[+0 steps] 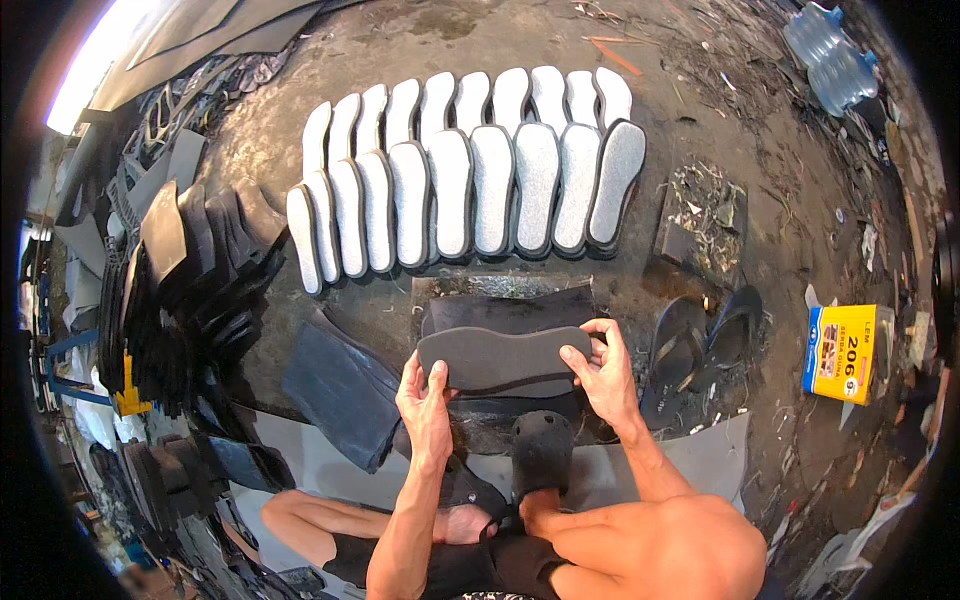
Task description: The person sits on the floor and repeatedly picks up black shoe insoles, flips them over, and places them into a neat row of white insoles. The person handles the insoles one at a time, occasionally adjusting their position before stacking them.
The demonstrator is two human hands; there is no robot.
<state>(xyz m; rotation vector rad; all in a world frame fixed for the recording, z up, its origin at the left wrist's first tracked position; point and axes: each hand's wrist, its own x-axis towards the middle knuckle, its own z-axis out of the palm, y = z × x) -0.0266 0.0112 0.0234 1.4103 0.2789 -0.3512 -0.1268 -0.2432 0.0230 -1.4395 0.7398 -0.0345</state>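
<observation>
The left hand (424, 400) is clamped on one end of a dark sole (505, 358), its thumb pressing the upper face; the right hand (606, 375) grips the opposite end, thumb also on top. The sole lies crosswise between the two hands (its near edge curves in a wave). Just beyond it is a black sheet (500, 310); farther from the hands, pale soles (410, 200) form two rows. Right of the right hand lie sandals (735, 325), then a yellow tin (845, 350). A blue-black sheet (340, 390) rests left of the left hand.
</observation>
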